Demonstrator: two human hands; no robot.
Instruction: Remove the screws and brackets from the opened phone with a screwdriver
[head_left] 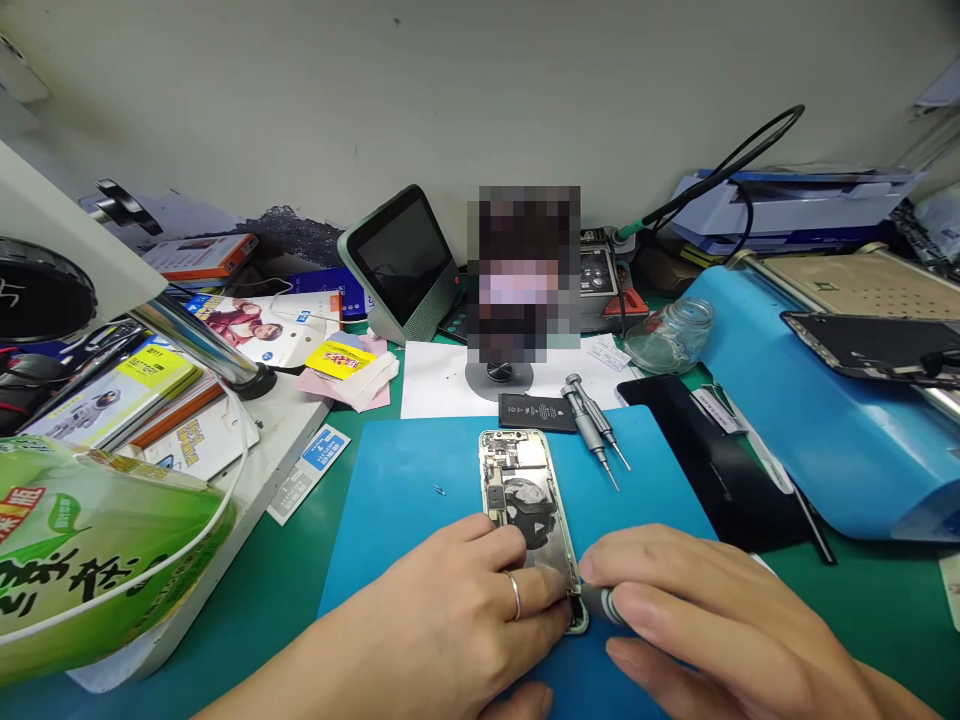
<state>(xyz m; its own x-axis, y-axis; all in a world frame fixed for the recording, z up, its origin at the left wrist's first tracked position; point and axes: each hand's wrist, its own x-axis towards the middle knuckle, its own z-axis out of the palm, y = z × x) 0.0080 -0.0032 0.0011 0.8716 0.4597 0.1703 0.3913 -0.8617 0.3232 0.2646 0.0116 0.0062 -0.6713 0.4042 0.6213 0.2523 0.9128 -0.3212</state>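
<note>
An opened phone (517, 470) lies on the blue mat (405, 540), its circuit board and metal inner plate bare. Across its lower half rests my left hand (472, 610), fingers curled over the frame and holding it. My right hand (697, 610) is closed round a grey screwdriver (600, 603) at the phone's lower right edge; its tip is hidden. Beyond the phone lies a black battery (536, 411). Two grey screwdrivers (592, 430) lie beside the battery, tips towards me. A tiny metal part (439, 490) sits on the mat left of the phone.
A black screen panel (675, 440) and a blue machine (795, 400) stand right. Behind are a glass jar (671, 335), a smart display (405, 265) and a blurred-out patch over a round stand (499, 375). A green packet (97, 550) is at left.
</note>
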